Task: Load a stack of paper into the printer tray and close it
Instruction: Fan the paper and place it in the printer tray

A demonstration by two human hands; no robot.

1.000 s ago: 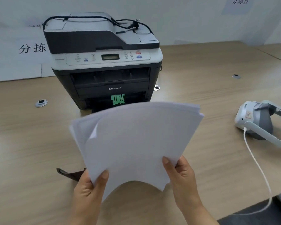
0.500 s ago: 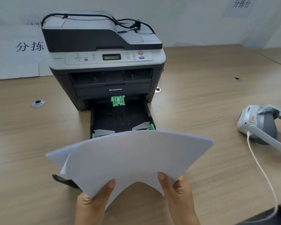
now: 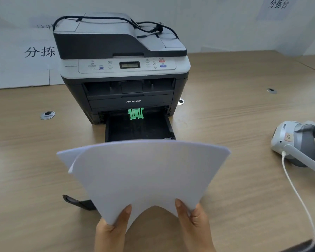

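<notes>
From the head camera, we hold the white stack of paper (image 3: 145,175) above the wooden table (image 3: 244,124), near edge pinched in both hands: left hand (image 3: 111,231) grasping its left corner, thumb on top, right hand (image 3: 195,224) grasping the right. The sheets bow upward and fan apart at the far left corner. Beyond them the black pull-out printer tray (image 3: 138,128) stands open and looks empty, with a green plastic paper guide (image 3: 136,113) at its back, under the grey and black Lenovo printer (image 3: 124,73). We judge it best to square the fanned sheets first, flatten the bow, then lower the stack level between the tray walls, leading edge toward the guide.
</notes>
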